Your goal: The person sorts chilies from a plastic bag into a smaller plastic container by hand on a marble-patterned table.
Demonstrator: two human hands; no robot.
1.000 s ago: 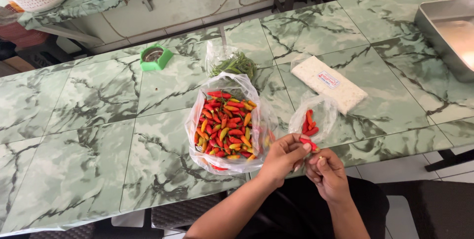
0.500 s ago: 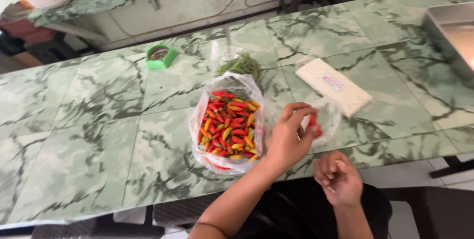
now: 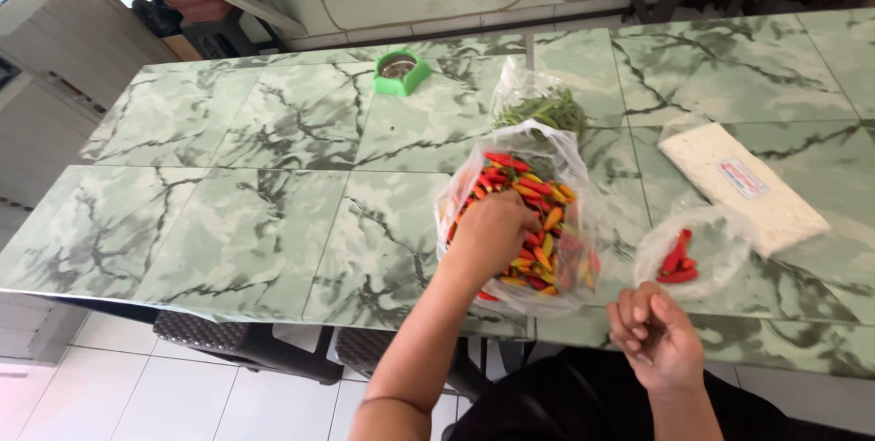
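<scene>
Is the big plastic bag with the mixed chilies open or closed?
Open: the left hand reaches into the big bag, whose mouth is spread.

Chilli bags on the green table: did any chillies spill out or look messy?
Nothing stands out. The red and orange chillies stay inside the big clear plastic bag, where the left hand reaches in. A few red ones sit in the small clear bag. None lie loose on the green marble-patterned table.
</scene>
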